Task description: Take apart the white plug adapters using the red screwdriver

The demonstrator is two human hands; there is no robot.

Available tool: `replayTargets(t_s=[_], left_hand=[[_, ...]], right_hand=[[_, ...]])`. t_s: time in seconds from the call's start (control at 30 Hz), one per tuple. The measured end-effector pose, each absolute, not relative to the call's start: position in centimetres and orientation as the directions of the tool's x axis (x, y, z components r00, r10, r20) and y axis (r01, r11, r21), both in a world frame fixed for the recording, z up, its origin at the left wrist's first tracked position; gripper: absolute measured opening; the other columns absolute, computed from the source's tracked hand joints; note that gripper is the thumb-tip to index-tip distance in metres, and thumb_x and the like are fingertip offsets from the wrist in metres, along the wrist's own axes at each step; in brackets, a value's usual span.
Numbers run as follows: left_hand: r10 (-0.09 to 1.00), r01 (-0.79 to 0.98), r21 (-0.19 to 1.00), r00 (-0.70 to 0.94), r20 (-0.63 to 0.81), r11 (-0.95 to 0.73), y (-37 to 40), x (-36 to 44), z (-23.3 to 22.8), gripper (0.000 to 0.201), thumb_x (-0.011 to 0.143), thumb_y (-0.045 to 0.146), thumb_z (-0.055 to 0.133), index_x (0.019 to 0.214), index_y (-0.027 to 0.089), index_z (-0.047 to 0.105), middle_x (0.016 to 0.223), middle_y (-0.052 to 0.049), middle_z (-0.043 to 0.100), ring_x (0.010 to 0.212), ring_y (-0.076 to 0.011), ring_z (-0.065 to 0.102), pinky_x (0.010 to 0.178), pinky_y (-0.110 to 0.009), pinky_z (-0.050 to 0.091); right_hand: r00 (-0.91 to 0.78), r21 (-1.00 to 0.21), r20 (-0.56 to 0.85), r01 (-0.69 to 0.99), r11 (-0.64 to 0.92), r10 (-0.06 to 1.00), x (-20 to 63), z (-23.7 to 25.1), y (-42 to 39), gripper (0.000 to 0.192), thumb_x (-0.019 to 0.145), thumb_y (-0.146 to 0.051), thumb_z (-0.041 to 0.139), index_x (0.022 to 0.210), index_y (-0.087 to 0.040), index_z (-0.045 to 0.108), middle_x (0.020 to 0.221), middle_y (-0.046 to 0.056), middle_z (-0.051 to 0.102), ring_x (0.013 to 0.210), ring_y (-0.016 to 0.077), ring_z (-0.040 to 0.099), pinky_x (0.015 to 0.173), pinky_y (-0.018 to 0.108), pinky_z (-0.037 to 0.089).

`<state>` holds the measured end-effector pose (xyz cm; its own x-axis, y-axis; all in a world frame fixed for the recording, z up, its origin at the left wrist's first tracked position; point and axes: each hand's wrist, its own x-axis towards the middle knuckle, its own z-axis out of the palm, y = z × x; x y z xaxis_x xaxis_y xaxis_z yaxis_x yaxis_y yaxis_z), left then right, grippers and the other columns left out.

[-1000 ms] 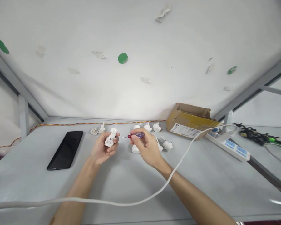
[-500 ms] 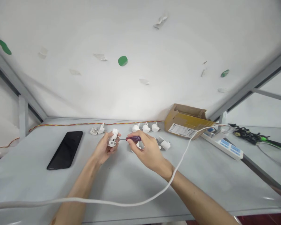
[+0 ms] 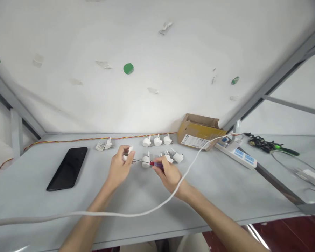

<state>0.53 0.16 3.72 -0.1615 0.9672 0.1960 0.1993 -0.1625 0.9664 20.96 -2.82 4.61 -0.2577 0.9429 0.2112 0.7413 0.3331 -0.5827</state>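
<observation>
Two bare hands meet mid-table in the head view. Left hand [image 3: 119, 168] curls around a white plug [image 3: 127, 154], fingers pressed on it, plug sticking out at 1 o'clock from the fist. Right hand [image 3: 169, 175] pinches a screwdriver [image 3: 149, 162] by its red handle, shaft pointing to 9 o'clock, tip at the plug. More white plugs [image 3: 157, 140] lie in a row at 12 o'clock of the hands, others [image 3: 173, 156] just at 1 o'clock of the right hand. Phone [image 3: 67, 168] lies flat at 9 o'clock, well apart. Cardboard box [image 3: 199, 132] at 2 o'clock, power strip [image 3: 236, 153] beside it. White cable [image 3: 120, 214] crosses over both forearms. Table [image 3: 225, 196] grey.
</observation>
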Motion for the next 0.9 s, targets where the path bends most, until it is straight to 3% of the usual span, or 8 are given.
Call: replayTargets(t_s=[0.13, 0.3, 0.37, 0.5, 0.57, 0.67, 0.8, 0.9], left_hand=[[0.937, 0.416, 0.868, -0.093, 0.336, -0.27, -1.0, 2.2, 3.2, 0.027, 0.082, 0.044, 0.055, 0.096, 0.021, 0.056, 0.086, -0.003, 0.066, 0.073, -0.0175, 0.061, 0.07, -0.029, 0.045], [0.927, 0.535, 0.793, -0.046, 0.371, -0.291, -1.3, 3.5, 2.1, 0.026, 0.086, 0.045, 0.047, 0.094, 0.021, 0.05, 0.083, -0.005, 0.067, 0.073, -0.0194, 0.065, 0.068, -0.031, 0.047], [0.928, 0.558, 0.787, -0.077, 0.365, -0.263, -1.1, 3.5, 1.8, 0.025, 0.086, 0.046, 0.047, 0.092, 0.022, 0.048, 0.078, -0.003, 0.067, 0.068, -0.0193, 0.064, 0.066, -0.031, 0.047], [0.926, 0.582, 0.775, -0.092, 0.365, -0.248, -0.9, 3.4, 1.3, 0.026, 0.085, 0.048, 0.047, 0.091, 0.022, 0.047, 0.079, -0.003, 0.066, 0.065, -0.0183, 0.062, 0.064, -0.03, 0.046], [0.93, 0.575, 0.785, -0.105, 0.351, -0.232, -0.9, 3.3, 1.1, 0.027, 0.084, 0.049, 0.047, 0.091, 0.022, 0.047, 0.08, -0.003, 0.066, 0.062, -0.0172, 0.061, 0.062, -0.03, 0.046], [0.945, 0.523, 0.838, -0.167, 0.281, -0.156, -0.8, 3.1, 0.6, 0.031, 0.084, 0.052, 0.046, 0.092, 0.022, 0.046, 0.074, 0.0, 0.063, 0.054, -0.0149, 0.056, 0.057, -0.028, 0.044], [0.95, 0.36, 0.926, -0.231, 0.21, -0.117, -1.1, 3.1, 0.0, 0.034, 0.087, 0.055, 0.039, 0.089, 0.022, 0.045, 0.07, 0.002, 0.058, 0.049, -0.0109, 0.049, 0.049, -0.024, 0.039], [0.964, 0.242, 0.962, -0.198, 0.177, -0.127, -1.7, 3.3, -0.3, 0.036, 0.088, 0.056, 0.037, 0.083, 0.022, 0.043, 0.063, 0.005, 0.051, 0.045, -0.0084, 0.042, 0.044, -0.021, 0.034]], right_hand=[[-0.293, -0.622, 0.282, 0.67, 0.406, 0.914, 22.8, 2.4, -3.8, 0.034, 0.099, -0.034, 0.028, 0.079, -0.02, 0.052, 0.077, 0.003, 0.059, 0.07, 0.0156, 0.055, 0.066, 0.028, 0.042], [-0.234, -0.755, 0.205, 0.58, 0.305, 0.95, 23.6, 0.9, -4.5, 0.021, 0.094, -0.036, 0.044, 0.107, -0.02, 0.047, 0.095, 0.005, 0.061, 0.08, 0.0158, 0.058, 0.072, 0.029, 0.046], [-0.249, -0.768, 0.205, 0.559, 0.313, 0.947, 23.7, 0.7, -4.2, 0.02, 0.092, -0.035, 0.048, 0.105, -0.019, 0.05, 0.096, 0.005, 0.062, 0.081, 0.0164, 0.059, 0.073, 0.029, 0.046], [-0.254, -0.754, 0.26, 0.549, 0.36, 0.932, 23.7, 0.4, -3.1, 0.028, 0.097, -0.033, 0.036, 0.093, -0.02, 0.061, 0.095, 0.006, 0.065, 0.087, 0.0178, 0.06, 0.081, 0.032, 0.044], [-0.233, -0.768, 0.267, 0.534, 0.353, 0.935, 23.7, 0.3, -2.6, 0.031, 0.098, -0.033, 0.032, 0.098, -0.019, 0.059, 0.095, 0.006, 0.066, 0.088, 0.018, 0.061, 0.081, 0.033, 0.045], [-0.264, -0.755, 0.269, 0.54, 0.373, 0.926, 23.4, 0.0, -2.3, 0.028, 0.092, -0.034, 0.047, 0.115, -0.018, 0.049, 0.094, 0.006, 0.066, 0.078, 0.0175, 0.062, 0.069, 0.03, 0.047], [-0.288, -0.636, 0.328, 0.637, 0.436, 0.9, 22.9, -0.2, -2.1, 0.018, 0.094, -0.032, 0.046, 0.098, -0.017, 0.056, 0.089, 0.007, 0.067, 0.079, 0.018, 0.063, 0.071, 0.029, 0.046], [-0.306, -0.571, 0.318, 0.694, 0.439, 0.897, 22.7, -0.3, -2.4, 0.032, 0.098, -0.036, 0.036, 0.083, -0.018, 0.059, 0.083, 0.006, 0.068, 0.077, 0.0175, 0.064, 0.07, 0.028, 0.044]])
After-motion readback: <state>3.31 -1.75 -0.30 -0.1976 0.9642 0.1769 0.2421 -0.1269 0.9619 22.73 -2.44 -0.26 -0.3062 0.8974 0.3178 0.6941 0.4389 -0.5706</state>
